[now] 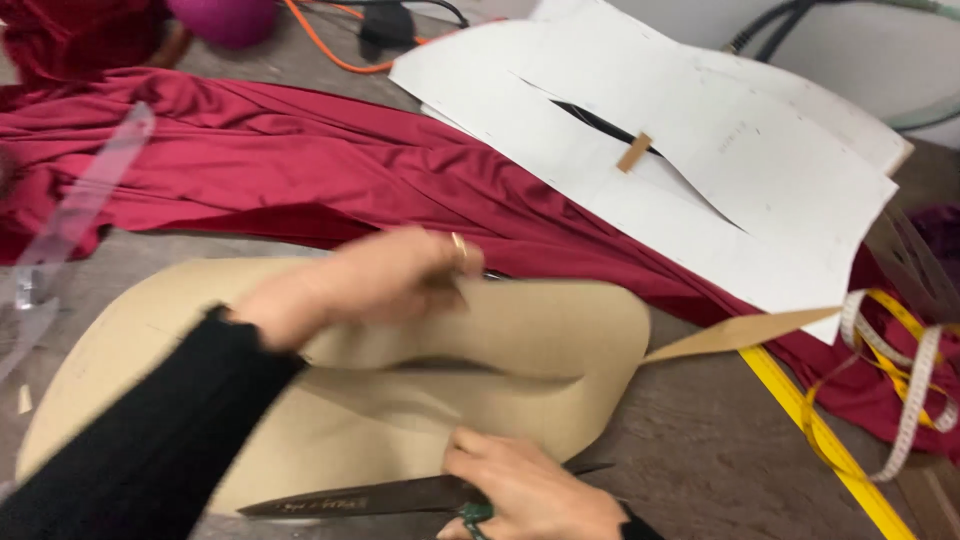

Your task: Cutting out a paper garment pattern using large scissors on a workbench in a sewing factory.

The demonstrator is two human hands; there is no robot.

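A tan paper pattern piece (540,345) lies on the grey table, bowed up in the middle. My left hand (355,280), ring on one finger, grips the top edge of this piece and lifts it. My right hand (535,490) holds a pair of large dark scissors (360,497) at the lower edge of the tan piece, blades pointing left and closed or nearly so. A thin tan paper strip (740,333) trails off to the right from the piece.
Dark red fabric (300,165) is spread across the table behind. White paper pattern sheets (690,150) lie on it at upper right. A yellow ruler (820,430) and measuring tape (915,385) sit at right. A clear curved ruler (70,215) lies at left.
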